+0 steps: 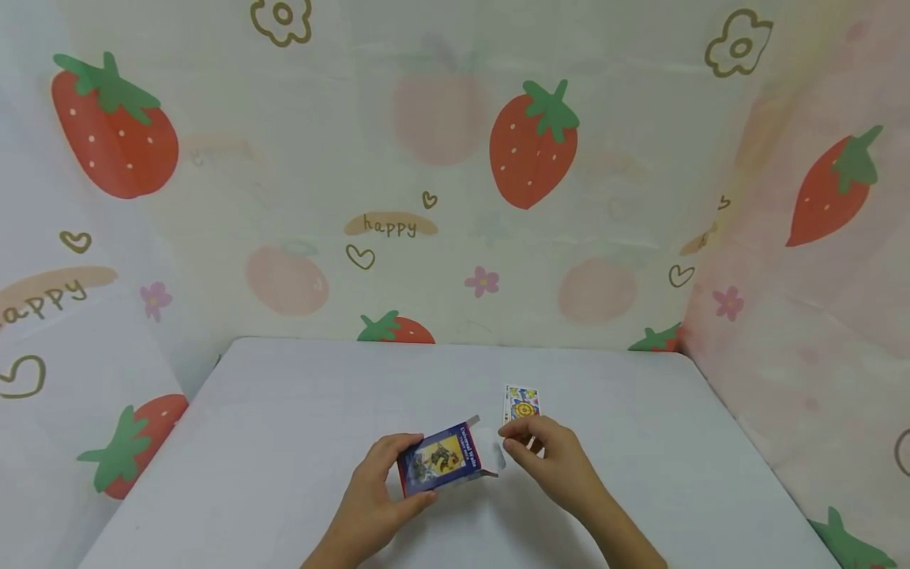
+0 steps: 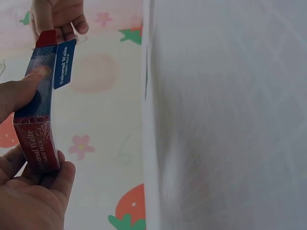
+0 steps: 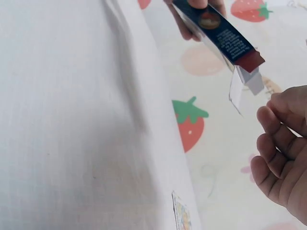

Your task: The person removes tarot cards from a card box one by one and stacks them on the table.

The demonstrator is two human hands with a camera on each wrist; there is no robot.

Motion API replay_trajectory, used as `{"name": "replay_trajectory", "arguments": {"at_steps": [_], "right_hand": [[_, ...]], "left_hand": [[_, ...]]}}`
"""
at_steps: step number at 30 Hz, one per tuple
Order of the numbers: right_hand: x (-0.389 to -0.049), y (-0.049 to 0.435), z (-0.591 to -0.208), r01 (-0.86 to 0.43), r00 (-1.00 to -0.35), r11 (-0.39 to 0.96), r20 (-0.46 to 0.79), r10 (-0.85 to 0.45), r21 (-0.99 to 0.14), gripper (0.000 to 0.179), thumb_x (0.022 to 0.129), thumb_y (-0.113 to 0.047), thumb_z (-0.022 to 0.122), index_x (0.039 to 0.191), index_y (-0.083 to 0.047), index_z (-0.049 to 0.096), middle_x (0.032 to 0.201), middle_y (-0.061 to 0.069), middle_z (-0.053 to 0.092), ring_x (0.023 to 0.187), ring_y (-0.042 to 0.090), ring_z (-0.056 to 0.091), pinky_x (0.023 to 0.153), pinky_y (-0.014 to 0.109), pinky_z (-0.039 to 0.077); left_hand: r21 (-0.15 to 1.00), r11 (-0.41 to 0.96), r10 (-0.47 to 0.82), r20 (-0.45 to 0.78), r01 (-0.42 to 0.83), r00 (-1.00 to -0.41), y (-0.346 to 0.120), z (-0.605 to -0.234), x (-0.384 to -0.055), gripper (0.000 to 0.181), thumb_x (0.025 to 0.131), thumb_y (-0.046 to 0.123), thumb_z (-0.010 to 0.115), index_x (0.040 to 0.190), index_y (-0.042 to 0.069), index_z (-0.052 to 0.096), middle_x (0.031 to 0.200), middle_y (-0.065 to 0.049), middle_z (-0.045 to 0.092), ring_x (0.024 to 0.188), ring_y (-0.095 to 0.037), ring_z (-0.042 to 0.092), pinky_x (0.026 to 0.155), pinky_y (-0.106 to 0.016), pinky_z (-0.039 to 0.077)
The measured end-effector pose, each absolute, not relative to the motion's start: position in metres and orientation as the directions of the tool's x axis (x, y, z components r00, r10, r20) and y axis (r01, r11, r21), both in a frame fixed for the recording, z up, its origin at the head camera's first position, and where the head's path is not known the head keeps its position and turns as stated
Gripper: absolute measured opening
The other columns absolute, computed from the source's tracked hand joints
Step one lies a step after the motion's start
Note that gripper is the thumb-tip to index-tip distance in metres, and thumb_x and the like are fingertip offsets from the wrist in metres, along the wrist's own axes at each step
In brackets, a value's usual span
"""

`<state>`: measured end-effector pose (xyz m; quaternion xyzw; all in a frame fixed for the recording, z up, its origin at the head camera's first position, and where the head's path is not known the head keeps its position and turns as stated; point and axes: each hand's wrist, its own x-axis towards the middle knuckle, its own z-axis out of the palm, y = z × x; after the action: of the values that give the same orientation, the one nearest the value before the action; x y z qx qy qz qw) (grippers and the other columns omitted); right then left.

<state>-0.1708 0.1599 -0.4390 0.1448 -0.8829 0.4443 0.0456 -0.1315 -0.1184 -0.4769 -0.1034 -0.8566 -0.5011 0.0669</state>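
A blue and red tarot card box [image 1: 439, 460] is held above the table, its end flaps [image 1: 489, 449] standing open toward the right. My left hand [image 1: 373, 494] grips it by its edges, thumb on one side and fingers on the other. "Universal Waite Tarot Deck" is printed on the box [image 2: 42, 108] in the left wrist view. Just off the open end is my right hand [image 1: 550, 462], its fingers [image 3: 276, 143] loosely bent with nothing seen between them. Beyond that hand, a colourful tarot card [image 1: 523, 401] lies on the table, partly covered by the fingers.
A white-covered table [image 1: 320, 395] spreads under both hands. Behind it hangs a pale curtain [image 1: 441, 182] with strawberries, hearts and flowers, and similar cloth closes off the left and right sides.
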Motion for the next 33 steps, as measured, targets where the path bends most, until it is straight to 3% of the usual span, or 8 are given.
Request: {"name": "replay_trajectory", "arguments": {"at_steps": [12,25,33], "right_hand": [[-0.16,0.152,-0.439,-0.345,-0.935,0.519,0.24,-0.261,-0.782,0.01,0.093,-0.015,0.075,0.104,-0.017,0.076,0.09,-0.012,0.069,0.084,0.008,0.061,0.074,0.026,0.054],[-0.17,0.144,-0.439,-0.354,-0.931,0.558,0.228,-0.285,-0.751,0.011,0.094,-0.019,0.076,0.1,-0.028,0.074,0.089,-0.02,0.07,0.08,0.007,0.06,0.07,0.023,0.053],[-0.169,0.14,-0.438,-0.334,-0.935,0.551,0.193,-0.298,-0.765,0.006,0.095,-0.021,0.074,0.101,-0.024,0.075,0.089,-0.015,0.069,0.079,0.009,0.059,0.068,0.023,0.052]], "left_hand": [[0.836,0.464,0.119,0.27,0.294,-0.956,-0.121,-0.478,-0.132,0.075,0.074,0.021,0.094,0.136,0.038,0.055,0.136,0.016,0.056,0.122,-0.009,0.055,0.108,-0.05,0.048],[0.863,0.432,0.123,0.232,0.262,-0.965,-0.12,-0.475,-0.132,0.072,0.075,0.026,0.093,0.136,0.039,0.056,0.136,0.017,0.055,0.123,-0.009,0.055,0.11,-0.051,0.046],[0.86,0.429,0.122,0.247,0.276,-0.961,-0.12,-0.477,-0.132,0.074,0.074,0.022,0.093,0.136,0.039,0.055,0.136,0.018,0.055,0.123,-0.009,0.055,0.11,-0.05,0.047]]}}
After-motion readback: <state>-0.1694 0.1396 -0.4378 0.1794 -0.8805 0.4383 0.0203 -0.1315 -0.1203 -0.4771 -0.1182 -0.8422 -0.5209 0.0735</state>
